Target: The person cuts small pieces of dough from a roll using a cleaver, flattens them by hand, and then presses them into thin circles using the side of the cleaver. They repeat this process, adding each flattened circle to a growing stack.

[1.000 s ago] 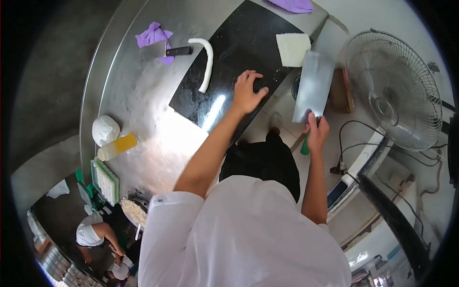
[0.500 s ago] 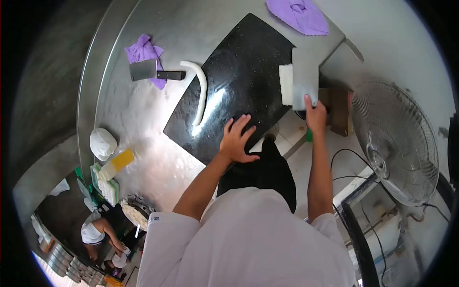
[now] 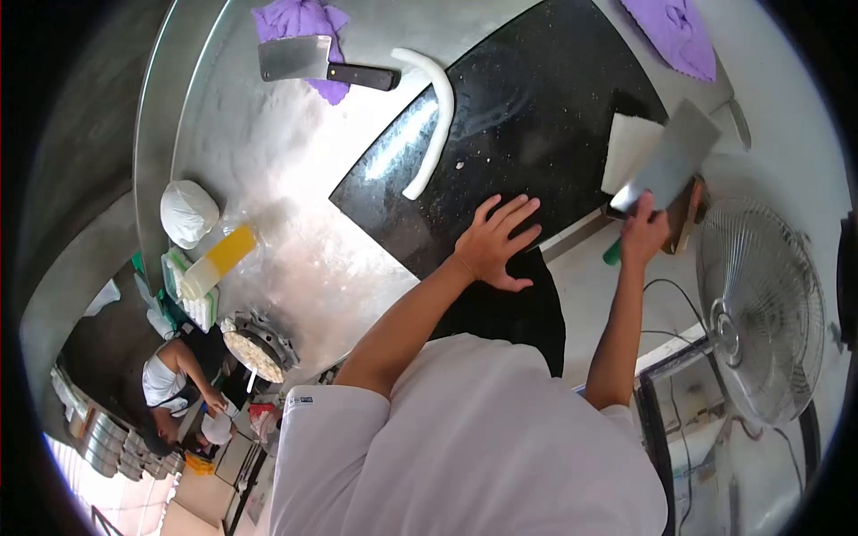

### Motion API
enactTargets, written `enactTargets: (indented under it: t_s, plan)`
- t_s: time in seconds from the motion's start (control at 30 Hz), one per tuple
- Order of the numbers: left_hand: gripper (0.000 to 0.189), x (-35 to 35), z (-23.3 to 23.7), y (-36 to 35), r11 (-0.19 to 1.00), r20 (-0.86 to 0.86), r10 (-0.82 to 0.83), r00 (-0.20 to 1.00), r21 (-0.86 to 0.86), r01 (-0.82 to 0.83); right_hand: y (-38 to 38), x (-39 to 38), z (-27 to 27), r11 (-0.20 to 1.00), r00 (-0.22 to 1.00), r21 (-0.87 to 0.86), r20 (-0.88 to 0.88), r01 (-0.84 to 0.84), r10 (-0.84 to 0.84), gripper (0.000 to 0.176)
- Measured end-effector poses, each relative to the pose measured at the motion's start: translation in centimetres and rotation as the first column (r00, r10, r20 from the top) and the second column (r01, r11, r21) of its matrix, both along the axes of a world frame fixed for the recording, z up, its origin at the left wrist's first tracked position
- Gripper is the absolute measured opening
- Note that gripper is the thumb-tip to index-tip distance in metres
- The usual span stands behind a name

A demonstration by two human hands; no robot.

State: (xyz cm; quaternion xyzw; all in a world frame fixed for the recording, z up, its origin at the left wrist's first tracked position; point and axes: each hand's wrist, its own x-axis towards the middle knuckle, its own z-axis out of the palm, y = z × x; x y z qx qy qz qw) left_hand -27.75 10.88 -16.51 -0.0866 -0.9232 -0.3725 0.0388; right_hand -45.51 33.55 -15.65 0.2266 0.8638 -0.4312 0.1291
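My left hand (image 3: 498, 243) has its fingers spread at the near edge of a dark board (image 3: 536, 116) and holds nothing. My right hand (image 3: 644, 234) is closed on a broad metal cleaver (image 3: 677, 154), whose blade is tilted beside a pale cloth (image 3: 631, 152) at the board's right edge. A long curved strip of white dough (image 3: 440, 116) lies across the board's left edge, its upper end over the metal table. Farther left, a second cleaver (image 3: 299, 59) with a black handle rests partly on a purple cloth (image 3: 331, 87).
A second purple cloth (image 3: 675, 36) lies at the upper right. A wire fan (image 3: 764, 313) stands at the right. A white bundle (image 3: 189, 214) and a yellow-and-clear bottle (image 3: 219, 261) are on the metal table (image 3: 295, 170). At lower left are a person (image 3: 170, 380) and a pan (image 3: 252, 355).
The head view has shifted and turned. The cleaver in my right hand has tilted, its top swinging right, and now shows more of the pale cloth. My left hand stays spread near the board's edge.
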Motion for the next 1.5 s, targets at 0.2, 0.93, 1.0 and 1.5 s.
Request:
enactTargets:
  t_s: [0.2, 0.93, 1.0, 1.5]
  plan:
    - [0.070, -0.3, -0.4, -0.1, 0.996, -0.177, -0.016, 0.984, 0.078, 0.030, 2.3, 3.5, 0.4, 0.996, 0.997, -0.072, -0.067, -0.044, 0.039, 0.054]
    - [0.102, 5.7, 1.4, -1.8, 0.864, 0.172, 0.083, 0.982, -0.503, 0.015, -4.0, 24.5, -1.2, 0.666, 0.674, -0.122, -0.041, -0.736, 0.738, 0.051]
    - [0.106, 4.3, 0.2, -1.8, 0.865, 0.149, 0.124, 0.981, -0.500, -0.033, -4.6, 22.3, -0.1, 0.650, 0.646, -0.106, 0.068, -0.753, 0.760, 0.053]
    - [0.115, -3.1, -0.2, -2.9, 0.828, 0.082, -0.171, 0.982, -0.528, 0.188, -6.1, 21.0, 0.1, 0.742, 0.742, 0.097, -0.043, -0.664, 0.669, 0.077]
